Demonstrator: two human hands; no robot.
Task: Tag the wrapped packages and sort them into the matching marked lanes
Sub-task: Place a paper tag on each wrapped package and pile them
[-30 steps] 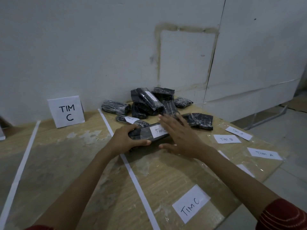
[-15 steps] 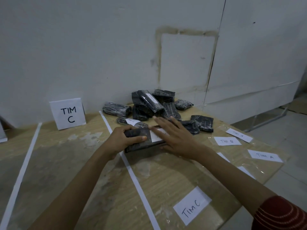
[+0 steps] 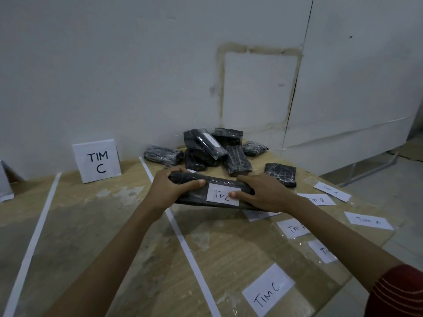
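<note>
A long black wrapped package with a white "TIM C" tag stuck on it is held just above the wooden table. My left hand grips its left end, fingers curled over the top and thumb on the front. My right hand holds the right end, its thumb pressing on the tag. Behind, a pile of black wrapped packages lies against the wall. A standing "TIM C" sign marks the lane to the left of a white tape line.
Loose paper tags lie on clear plastic at the right: "TIM C", "TIM B", "TIM A" and others. A second white tape line runs at the left. The table's right edge drops to the floor.
The package has been raised and tilted toward me, so its tag now faces the camera. My right hand went from lying flat over the tag to holding the package's right end.
</note>
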